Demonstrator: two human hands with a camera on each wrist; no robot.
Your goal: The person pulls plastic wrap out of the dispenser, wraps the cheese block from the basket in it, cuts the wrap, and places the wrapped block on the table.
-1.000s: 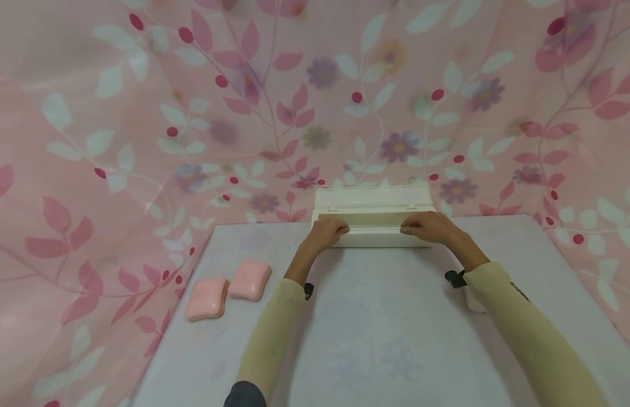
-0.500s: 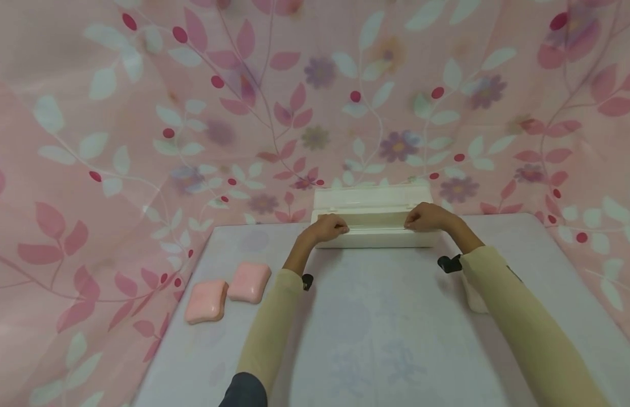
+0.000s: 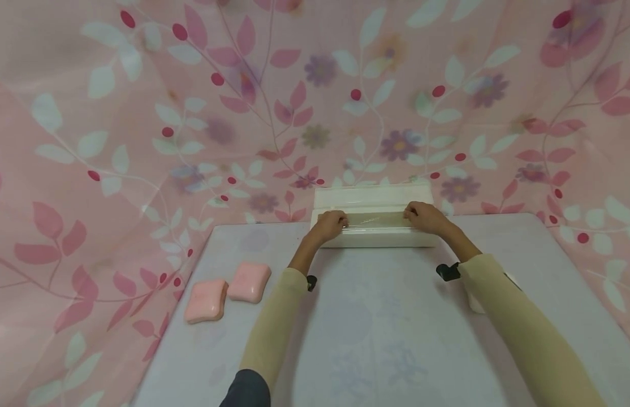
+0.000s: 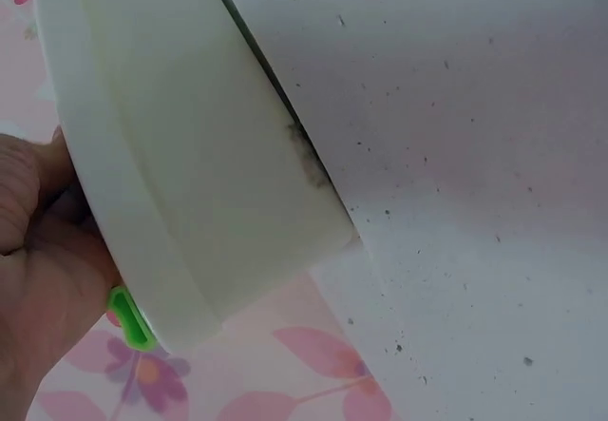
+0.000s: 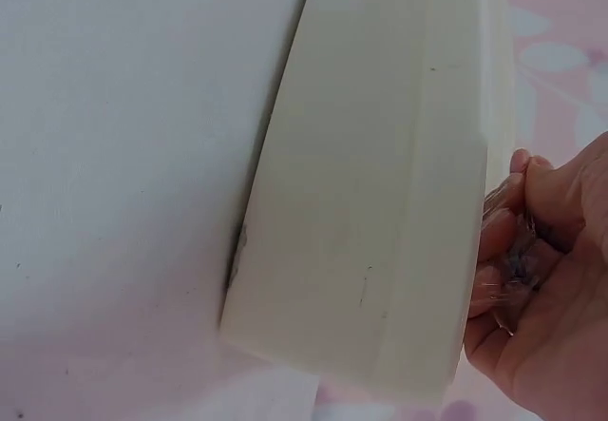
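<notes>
A long white plastic-wrap dispenser (image 3: 376, 239) stands at the back of the table with its lid (image 3: 373, 196) raised. Clear plastic wrap (image 3: 372, 220) stretches across its opening between both hands. My left hand (image 3: 330, 226) pinches the wrap at the left end; in the left wrist view the dispenser's wall hides those fingertips. At the other end my right hand (image 3: 426, 217) pinches the wrap, and crumpled film (image 5: 518, 264) shows among its fingers in the right wrist view. A small green piece (image 4: 131, 318) sits on the dispenser's edge beside the left hand.
Two pink, pillow-shaped blocks (image 3: 206, 301) lie on the left of the white-covered table (image 3: 366, 339). A pale object (image 3: 476, 302) is mostly hidden under the right forearm. A pink floral sheet (image 3: 315, 113) hangs behind the dispenser.
Both hands have lifted slightly at the dispenser's opening, and a shiny stretch of clear wrap now shows between them. The pink blocks have not moved.
</notes>
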